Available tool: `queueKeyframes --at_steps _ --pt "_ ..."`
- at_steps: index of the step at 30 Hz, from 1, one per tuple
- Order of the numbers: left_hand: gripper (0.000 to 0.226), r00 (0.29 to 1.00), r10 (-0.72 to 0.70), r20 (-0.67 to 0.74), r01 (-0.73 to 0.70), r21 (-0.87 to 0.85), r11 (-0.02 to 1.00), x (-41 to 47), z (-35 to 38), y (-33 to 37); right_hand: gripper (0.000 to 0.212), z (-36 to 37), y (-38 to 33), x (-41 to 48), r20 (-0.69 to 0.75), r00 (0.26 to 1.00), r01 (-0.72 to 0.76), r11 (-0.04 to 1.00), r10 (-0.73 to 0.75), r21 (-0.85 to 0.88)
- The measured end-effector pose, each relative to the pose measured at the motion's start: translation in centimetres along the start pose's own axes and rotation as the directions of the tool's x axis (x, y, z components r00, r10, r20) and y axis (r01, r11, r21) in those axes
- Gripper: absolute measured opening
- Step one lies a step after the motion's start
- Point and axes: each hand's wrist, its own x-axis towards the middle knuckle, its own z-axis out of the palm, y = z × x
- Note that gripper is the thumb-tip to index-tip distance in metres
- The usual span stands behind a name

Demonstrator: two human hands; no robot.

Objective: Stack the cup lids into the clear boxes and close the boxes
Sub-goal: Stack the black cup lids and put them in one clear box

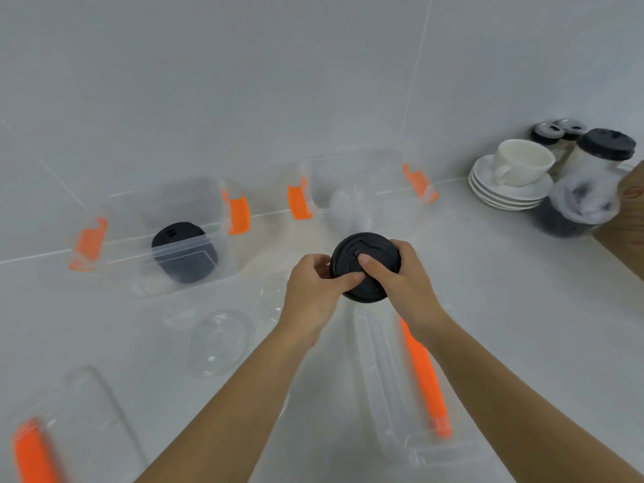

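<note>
Both hands grip a stack of black cup lids [374,245] above the white counter. My left hand [319,291] holds its left side with the thumb on top; my right hand [400,277] holds its right side, thumb on the top lid. Behind it stands a clear box [362,190] with orange latches, open. To the left a second clear box [160,235] with orange latches holds black lids [183,251]. A clear dome lid [221,341] lies on the counter near my left forearm. A box cover [400,388] with an orange strip lies under my right forearm.
A white cup on stacked saucers [512,179] sits at the back right, beside bagged stacks of black lids [585,190] and small jars [557,130]. A wooden edge [623,217] is at the far right. Another box cover [52,430] with an orange strip lies front left.
</note>
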Motion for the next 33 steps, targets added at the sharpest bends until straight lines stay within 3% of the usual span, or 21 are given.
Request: queueKeyframes --at_steps 5,12,17,27,30,33 --pt "0.041 0.998 -0.067 0.011 0.068 -0.099 0.993 3.4 2.0 0.4 0.038 -0.9 0.9 4.5 0.018 1.0 -0.02 0.996 0.021 -0.082" --pt "0.02 0.985 -0.173 -0.01 0.171 -0.082 0.982 7.3 3.7 -0.7 0.077 -0.4 4.1 9.1 -0.012 0.992 -0.128 0.957 0.129 -0.261" --pt "0.004 0.979 -0.2 -0.046 0.197 -0.061 0.978 8.2 4.1 -2.2 0.076 0.0 6.1 10.5 -0.005 0.989 -0.141 0.925 0.149 -0.353" --pt "0.004 0.962 -0.269 -0.054 0.267 -0.045 0.963 9.2 4.4 -3.1 0.074 0.7 7.2 11.1 0.029 0.984 -0.152 0.914 0.176 -0.375" --pt "0.017 0.942 -0.332 -0.044 0.33 -0.039 0.943 9.6 4.5 -2.7 0.065 0.7 6.6 11.0 0.034 0.986 -0.139 0.907 0.166 -0.397" --pt "0.047 0.906 -0.422 -0.028 0.417 -0.107 0.903 9.9 4.6 -2.3 0.059 0.8 6.8 10.8 0.022 0.986 -0.14 0.901 0.163 -0.411"
